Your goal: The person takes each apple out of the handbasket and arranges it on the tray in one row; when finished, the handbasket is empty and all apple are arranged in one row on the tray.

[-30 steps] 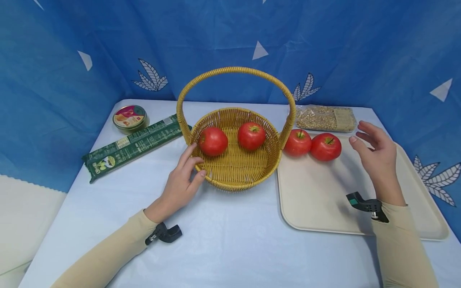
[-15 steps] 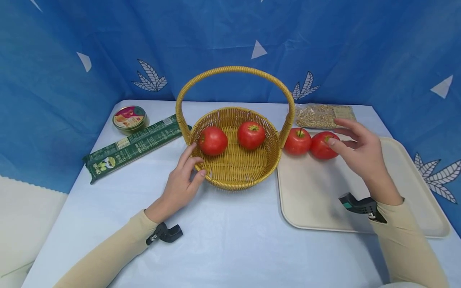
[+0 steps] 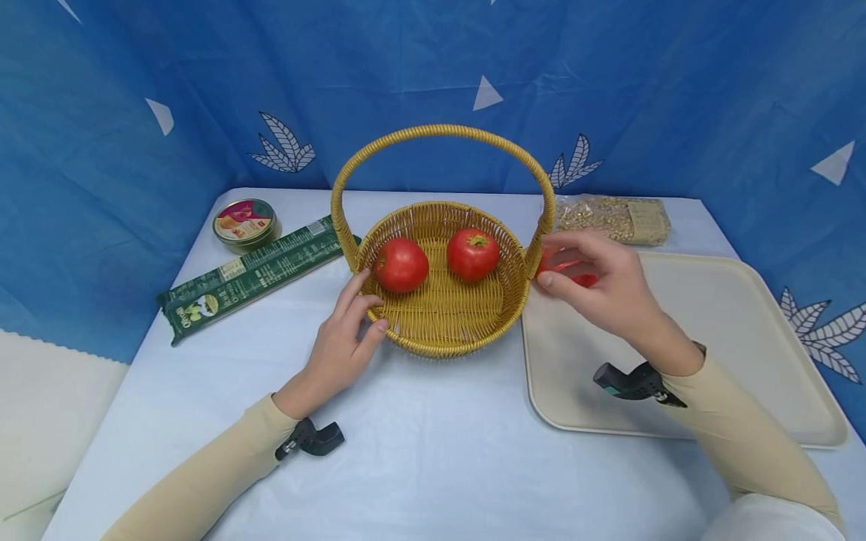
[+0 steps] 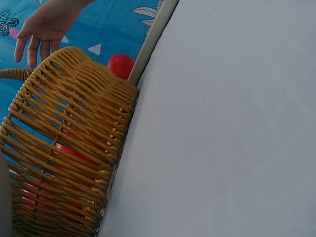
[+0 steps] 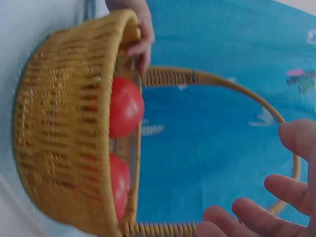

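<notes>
A golden wicker basket point(image 3: 443, 327) with a tall arched handle holds two red apples, one on the left point(image 3: 401, 266) and one on the right point(image 3: 473, 255). My left hand point(image 3: 334, 349) grips its left rim, fingers hooked over the edge. Beside the basket's right side, my right hand point(image 3: 602, 285) hovers over red apples point(image 4: 121, 65) at the tray's back left corner, largely covering them in the head view. Both wrist views show the right hand's fingers spread and relaxed, with nothing between them.
A beige tray point(image 3: 649, 376) lies on the right of the white-covered table. Behind it is a clear bag of grains point(image 3: 609, 218). A round tin point(image 3: 245, 224) and a long green packet point(image 3: 250, 278) lie left of the basket. Blue cloth point(image 3: 433, 68) hangs behind.
My right hand has moved left across the tray, from beyond the right-hand apple to above the apples beside the basket. My left hand and the basket have stayed put.
</notes>
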Demonstrator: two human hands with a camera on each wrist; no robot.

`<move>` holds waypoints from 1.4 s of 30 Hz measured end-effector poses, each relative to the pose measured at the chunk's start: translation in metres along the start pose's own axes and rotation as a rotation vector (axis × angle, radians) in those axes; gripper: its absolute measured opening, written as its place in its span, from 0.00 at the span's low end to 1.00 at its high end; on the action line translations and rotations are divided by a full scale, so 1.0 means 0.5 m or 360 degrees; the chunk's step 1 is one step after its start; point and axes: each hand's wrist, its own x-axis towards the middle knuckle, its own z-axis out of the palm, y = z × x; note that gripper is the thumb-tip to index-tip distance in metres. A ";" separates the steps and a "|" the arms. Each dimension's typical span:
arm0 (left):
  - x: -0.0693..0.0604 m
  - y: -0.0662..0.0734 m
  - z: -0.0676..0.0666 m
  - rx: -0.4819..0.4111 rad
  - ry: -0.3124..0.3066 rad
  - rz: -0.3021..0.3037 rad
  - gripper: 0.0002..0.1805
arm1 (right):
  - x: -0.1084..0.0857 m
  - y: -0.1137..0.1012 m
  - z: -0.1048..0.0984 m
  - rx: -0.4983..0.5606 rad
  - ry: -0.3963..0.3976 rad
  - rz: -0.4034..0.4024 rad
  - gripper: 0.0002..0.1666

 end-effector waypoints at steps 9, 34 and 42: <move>0.001 0.002 0.000 -0.0002 -0.0009 0.0008 0.36 | 0.034 -0.013 0.075 -0.0124 -0.0359 0.0082 0.34; 0.004 0.001 0.004 -0.0010 -0.0002 0.0020 0.36 | 0.124 0.046 0.201 -0.0516 -0.0718 0.0702 0.58; 0.001 0.002 0.000 -0.0010 0.0004 0.0006 0.37 | 0.125 0.055 0.205 -0.0432 -0.0682 0.0594 0.45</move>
